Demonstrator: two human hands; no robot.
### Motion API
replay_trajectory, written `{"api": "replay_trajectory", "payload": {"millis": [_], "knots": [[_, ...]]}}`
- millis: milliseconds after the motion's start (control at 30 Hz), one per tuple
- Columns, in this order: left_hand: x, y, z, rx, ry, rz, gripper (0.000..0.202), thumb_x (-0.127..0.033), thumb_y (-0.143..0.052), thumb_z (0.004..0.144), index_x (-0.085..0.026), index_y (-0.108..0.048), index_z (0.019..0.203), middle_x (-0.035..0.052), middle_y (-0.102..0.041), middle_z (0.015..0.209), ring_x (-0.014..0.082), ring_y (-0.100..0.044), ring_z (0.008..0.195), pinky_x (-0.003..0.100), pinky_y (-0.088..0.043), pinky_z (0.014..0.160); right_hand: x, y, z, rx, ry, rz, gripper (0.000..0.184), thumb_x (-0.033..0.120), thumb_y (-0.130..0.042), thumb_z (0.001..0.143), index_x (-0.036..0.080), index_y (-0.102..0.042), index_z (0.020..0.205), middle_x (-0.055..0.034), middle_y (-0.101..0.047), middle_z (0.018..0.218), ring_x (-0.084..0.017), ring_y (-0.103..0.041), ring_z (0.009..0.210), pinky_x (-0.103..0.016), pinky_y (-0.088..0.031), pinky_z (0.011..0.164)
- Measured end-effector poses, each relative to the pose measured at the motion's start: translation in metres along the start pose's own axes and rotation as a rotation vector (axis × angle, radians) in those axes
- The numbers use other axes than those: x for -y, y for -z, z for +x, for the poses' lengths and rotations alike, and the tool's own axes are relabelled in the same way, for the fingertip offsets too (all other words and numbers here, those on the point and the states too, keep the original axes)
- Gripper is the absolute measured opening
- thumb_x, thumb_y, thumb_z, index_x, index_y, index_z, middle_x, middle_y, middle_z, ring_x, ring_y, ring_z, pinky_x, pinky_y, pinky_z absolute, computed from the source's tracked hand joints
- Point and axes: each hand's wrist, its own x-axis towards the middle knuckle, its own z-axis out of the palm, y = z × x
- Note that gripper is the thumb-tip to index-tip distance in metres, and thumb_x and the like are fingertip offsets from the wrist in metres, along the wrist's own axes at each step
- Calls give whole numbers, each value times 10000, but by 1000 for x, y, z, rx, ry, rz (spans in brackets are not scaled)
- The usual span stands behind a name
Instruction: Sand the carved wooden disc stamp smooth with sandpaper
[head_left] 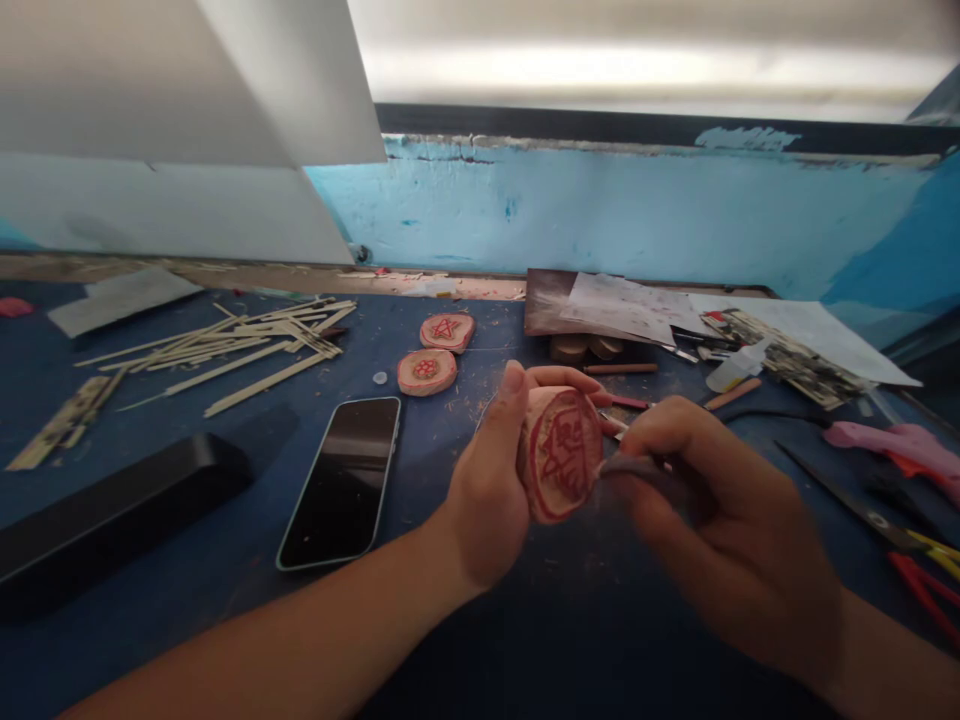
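My left hand (489,480) is closed around a thick, pale disc (564,455), wood by its look, with a red rim and red lines carved into its face. The face is tilted toward my right hand (720,530), whose fingers are wrapped round a slim dark-handled tool (637,468). The tool's tip meets or nearly meets the disc's right edge; its exact kind is blurred. Farther back on the table lie two similar carved pieces, one with a red star (447,330) and one with a red flower-like mark (426,371).
A phone (341,485) and a long black case (120,515) lie at left, before a pile of thin wooden sticks (247,345). Papers (626,305), a small glue bottle (739,367), a pink cloth-like item (900,447) and scissors (874,515) lie on the right.
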Motion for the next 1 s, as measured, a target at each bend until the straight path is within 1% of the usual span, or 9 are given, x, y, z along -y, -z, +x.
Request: {"api": "replay_trajectory", "payload": {"millis": [133,233,367,433,567,633,733,833,1000], "knots": [[-2,1,3,-38,-90,73,551,-606,-294,1016,-233,-698,1030,49,-720,1035,183,-686,928,317,-548,852,-6,5,4,140,-302,189,59,292,-575,1025,256,-620,1037,-16,-656,985,-186,-622,890,-331,-525,763],[-3,-2,2,-51,-123,45,488,-599,-347,1006,-237,-675,1009,34,-689,1017,168,-667,818,315,-564,736,-8,4,6,278,-482,403,157,391,-558,1050,253,-626,1083,-23,-679,1000,-186,-638,902,-324,-542,777],[-4,-1,0,-57,-150,32,434,-586,-341,1010,-250,-617,1001,35,-691,1068,156,-642,732,303,-539,597,-11,-1,5,325,-596,625,211,437,-595,1037,236,-638,1084,-25,-681,1020,-164,-653,896,-306,-562,812],[-3,1,0,-63,-178,122,422,-551,-341,1022,-249,-635,1031,43,-708,1134,157,-660,795,302,-555,662,-13,-3,5,295,-604,719,204,429,-608,1032,229,-635,1060,-15,-668,993,-142,-656,825,-288,-578,767],[-7,3,0,-9,-153,231,433,-492,-403,1026,-253,-665,1274,53,-696,1337,217,-640,1206,321,-519,1005,-15,1,10,109,-490,624,164,392,-620,1025,232,-611,992,13,-627,886,-116,-615,710,-235,-561,632],[-12,-1,-1,27,-95,112,452,-474,-422,1019,-231,-652,1324,60,-675,1404,225,-605,1290,310,-522,1010,-16,5,12,31,-404,457,146,369,-604,1034,239,-601,968,18,-616,833,-120,-596,685,-232,-539,608],[-22,-9,-3,-54,74,-46,514,-522,-445,987,-193,-651,1324,92,-712,1343,231,-667,1175,314,-569,878,-18,10,11,10,-238,198,67,312,-579,1044,257,-605,1016,6,-645,856,-144,-609,719,-259,-524,629],[-24,-11,-5,-140,286,-57,566,-585,-528,918,-176,-679,1279,104,-780,1111,224,-717,929,333,-578,774,-22,10,9,54,-38,43,95,236,-569,1033,271,-596,1117,-30,-691,1047,-192,-666,916,-315,-551,778],[-13,-5,-5,88,459,-108,556,-611,-464,932,-168,-756,1097,117,-772,884,257,-724,860,383,-598,718,-25,9,6,107,63,-19,207,176,-550,1018,276,-570,1198,-70,-643,1319,-239,-648,1168,-373,-554,904]]}}
